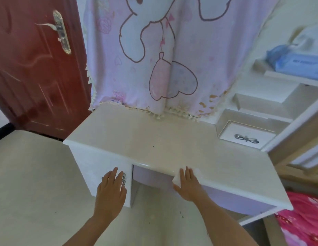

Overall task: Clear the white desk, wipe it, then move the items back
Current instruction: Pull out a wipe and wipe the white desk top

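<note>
The white desk (163,139) fills the middle of the view, its top bare. My right hand (188,185) lies flat with straight fingers on a white cloth (177,180), pressing it against the desk's front edge. My left hand (111,189) hangs open with straight fingers in front of the desk's left cabinet door, near its metal handle (123,179); whether it touches the door I cannot tell.
A pink cartoon cloth (163,59) hangs behind the desk. A red door (34,68) stands at the left. White shelves and a small drawer (247,137) are at the right, with a blue packet (296,63) on top. Pink bedding (303,221) shows at lower right.
</note>
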The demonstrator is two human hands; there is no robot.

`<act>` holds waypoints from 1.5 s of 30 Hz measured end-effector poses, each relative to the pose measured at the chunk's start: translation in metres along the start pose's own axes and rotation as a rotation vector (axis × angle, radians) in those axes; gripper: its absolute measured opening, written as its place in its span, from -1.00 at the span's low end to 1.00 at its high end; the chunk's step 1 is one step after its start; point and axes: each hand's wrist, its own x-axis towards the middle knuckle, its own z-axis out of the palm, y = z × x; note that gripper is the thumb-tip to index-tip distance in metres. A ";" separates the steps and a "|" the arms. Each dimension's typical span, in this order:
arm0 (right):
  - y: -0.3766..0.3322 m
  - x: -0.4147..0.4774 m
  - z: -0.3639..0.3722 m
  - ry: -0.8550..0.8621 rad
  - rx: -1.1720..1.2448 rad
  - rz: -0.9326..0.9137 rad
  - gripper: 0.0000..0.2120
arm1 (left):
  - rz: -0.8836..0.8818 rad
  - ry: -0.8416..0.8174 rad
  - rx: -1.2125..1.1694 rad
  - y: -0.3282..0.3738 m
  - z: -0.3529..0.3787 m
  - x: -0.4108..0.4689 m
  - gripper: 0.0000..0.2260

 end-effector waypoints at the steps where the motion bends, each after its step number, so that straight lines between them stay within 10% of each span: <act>1: 0.006 0.000 0.004 0.016 -0.003 -0.014 -0.23 | 0.023 0.017 0.009 0.006 0.003 -0.002 -0.68; 24: 0.359 -0.090 0.018 0.117 0.079 0.037 -0.46 | -0.016 -0.256 0.162 0.296 0.149 -0.010 -0.52; 32: 0.312 -0.103 -0.021 -0.064 0.054 0.034 -0.73 | -0.215 -0.098 0.188 0.270 0.086 -0.062 -0.51; 45: 0.014 -0.242 -0.022 0.114 0.071 -0.816 -0.85 | -0.731 0.322 0.142 0.149 -0.059 -0.328 -0.55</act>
